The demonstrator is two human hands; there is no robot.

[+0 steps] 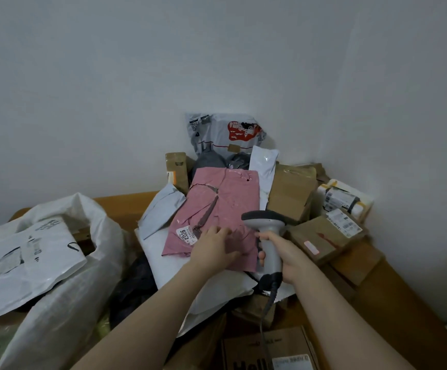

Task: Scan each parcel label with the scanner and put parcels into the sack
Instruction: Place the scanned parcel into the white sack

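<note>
A pink mailer parcel [217, 204] lies on top of the pile in the middle, with a small white label [185, 234] at its lower left corner. My left hand [214, 249] rests flat on the pink parcel's lower part, just right of that label. My right hand [286, 259] grips the grey handle of the scanner [269, 236], whose dark head points left over the parcel's right edge. The white woven sack [64, 284] stands open at the left, with a white flat parcel [22, 263] lying across its mouth.
Brown cardboard boxes [291, 190] and a labelled box [326, 236] crowd the right corner. A grey printed mailer [222, 134] leans on the wall behind. White mailers [161, 206] lie under the pink one. Another box [270, 348] sits near me. The scanner cable [263, 316] hangs down.
</note>
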